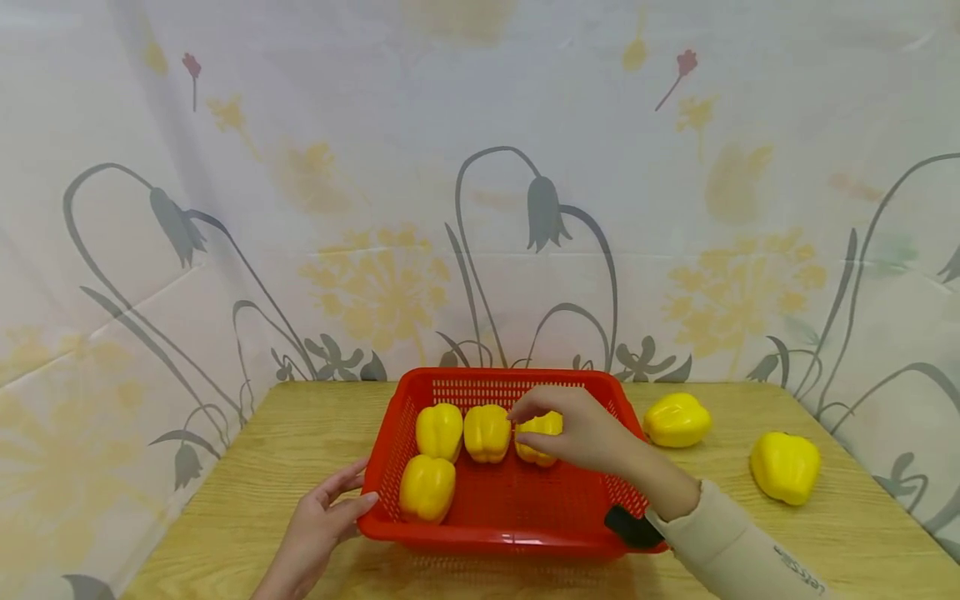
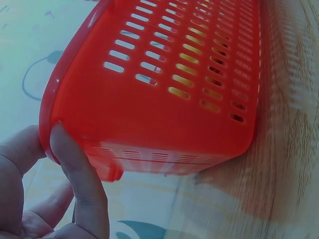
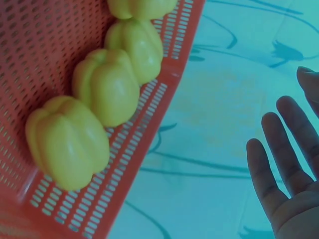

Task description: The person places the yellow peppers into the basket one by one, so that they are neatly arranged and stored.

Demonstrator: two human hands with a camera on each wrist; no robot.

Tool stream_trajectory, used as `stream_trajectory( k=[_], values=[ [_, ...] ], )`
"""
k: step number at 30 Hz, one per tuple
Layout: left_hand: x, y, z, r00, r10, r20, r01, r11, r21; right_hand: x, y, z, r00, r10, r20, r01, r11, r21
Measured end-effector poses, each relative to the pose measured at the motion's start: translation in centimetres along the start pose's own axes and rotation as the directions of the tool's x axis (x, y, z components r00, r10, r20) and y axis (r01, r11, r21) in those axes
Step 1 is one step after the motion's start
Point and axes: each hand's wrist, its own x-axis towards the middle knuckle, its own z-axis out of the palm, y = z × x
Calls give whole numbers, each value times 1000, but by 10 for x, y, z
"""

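Red basket pinched at its left rim

The left hand pinches the rim between thumb and fingers, probably to steady it; four yellow peppers sit inside, close together, which likely limits rolling; the right hand hovers by the rightmost, thumb and fingers parted, holding nothing; two loose peppers lie on the table, right of the basket.

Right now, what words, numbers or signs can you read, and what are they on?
Dark letters on the right sleeve: too small and blurred to read.
Pale mark on the red basket's rim: too blurred to tell if it's writing.
I see no other writing.
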Motion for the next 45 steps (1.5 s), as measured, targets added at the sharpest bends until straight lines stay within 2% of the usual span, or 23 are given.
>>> stream_trajectory(
  k=[8,15,25,45],
  values=[
    [-2,1,-2,1000,1,-6,-1,1000,19,-25,15,-18,995,-28,-95,22,997,-68],
    [-1,-1,-1,1000,11,9,-11,1000,0,-50,28,-32,979,-86,-187,59,987,-148],
    [-1,-1,-2,1000,24,10,-24,1000,-5,-82,41,-42,969,7,-248,-54,982,-183],
    [-1,-1,-1,1000,29,11,-29,999,-15,-140,64,-55,934,-2,-357,-91,965,-245]
  ],
)
